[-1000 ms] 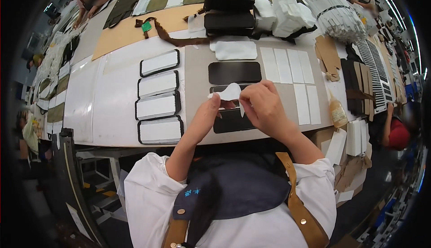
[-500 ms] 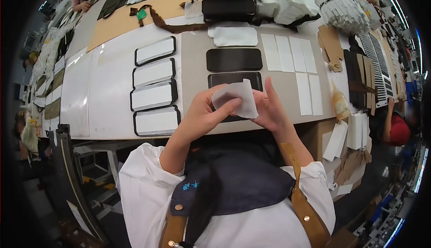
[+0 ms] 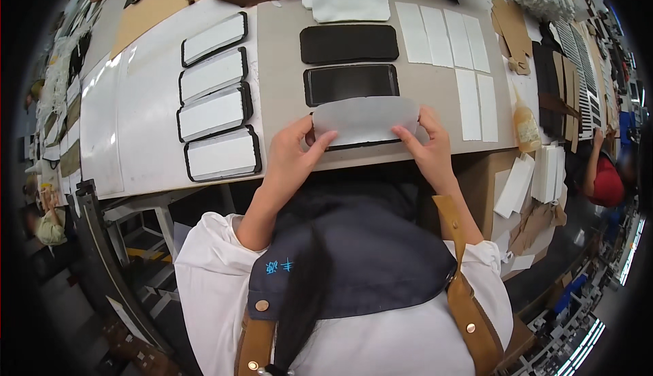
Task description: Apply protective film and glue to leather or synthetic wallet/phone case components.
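Note:
A pale, slightly see-through sheet with rounded corners (image 3: 366, 113) is stretched flat between my hands. My left hand (image 3: 292, 153) pinches its left end, thumb on top. At the right end, my right hand (image 3: 428, 148) grips it the same way. Beneath the sheet, a black piece (image 3: 371, 145) at the table's near edge is mostly hidden; whether the sheet touches it I cannot tell. Just beyond lie a black rounded panel with a raised rim (image 3: 350, 85) and a plain black panel (image 3: 349, 43). Farther back sits a stack of white rounded sheets (image 3: 350, 6).
Several white panels with black edging (image 3: 221, 155) form a column on the left. White strips (image 3: 435, 36) lie in rows at right, near a bottle of yellowish liquid (image 3: 526, 128). A cardboard box (image 3: 484, 182) with white strips stands below the right edge. Another person in a red cap (image 3: 605, 182) is farther right.
The sheet was bunched and folded between my fingers; now it is spread out flat between both hands. My right hand has closed on its right end. The view has shifted.

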The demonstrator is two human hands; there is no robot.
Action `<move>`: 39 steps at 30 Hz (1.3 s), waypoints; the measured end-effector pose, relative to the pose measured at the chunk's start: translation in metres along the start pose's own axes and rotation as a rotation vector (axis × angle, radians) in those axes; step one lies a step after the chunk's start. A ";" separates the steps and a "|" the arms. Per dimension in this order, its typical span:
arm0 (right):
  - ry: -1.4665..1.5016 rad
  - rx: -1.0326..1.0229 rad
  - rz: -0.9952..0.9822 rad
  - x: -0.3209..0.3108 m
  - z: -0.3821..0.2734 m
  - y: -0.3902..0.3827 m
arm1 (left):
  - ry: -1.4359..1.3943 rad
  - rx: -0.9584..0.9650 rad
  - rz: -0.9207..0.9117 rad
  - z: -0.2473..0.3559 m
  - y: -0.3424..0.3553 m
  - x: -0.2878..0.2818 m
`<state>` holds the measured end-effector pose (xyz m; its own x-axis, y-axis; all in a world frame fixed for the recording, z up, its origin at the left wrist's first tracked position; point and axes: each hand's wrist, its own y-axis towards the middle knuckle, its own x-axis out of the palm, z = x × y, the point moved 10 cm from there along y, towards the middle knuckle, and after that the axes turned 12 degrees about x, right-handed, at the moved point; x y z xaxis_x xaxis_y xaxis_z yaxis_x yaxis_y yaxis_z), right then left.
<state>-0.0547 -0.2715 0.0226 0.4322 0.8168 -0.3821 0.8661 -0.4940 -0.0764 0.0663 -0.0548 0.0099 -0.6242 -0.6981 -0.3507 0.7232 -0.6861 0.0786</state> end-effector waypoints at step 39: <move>-0.466 -0.210 0.199 0.010 0.006 -0.015 | 0.602 0.292 0.158 -0.001 -0.018 -0.001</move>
<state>-0.0648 -0.2580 0.0145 0.4769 0.4720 -0.7415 0.8312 -0.5165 0.2058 0.0540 -0.0413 0.0078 -0.1840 -0.6167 -0.7654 0.6302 -0.6716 0.3897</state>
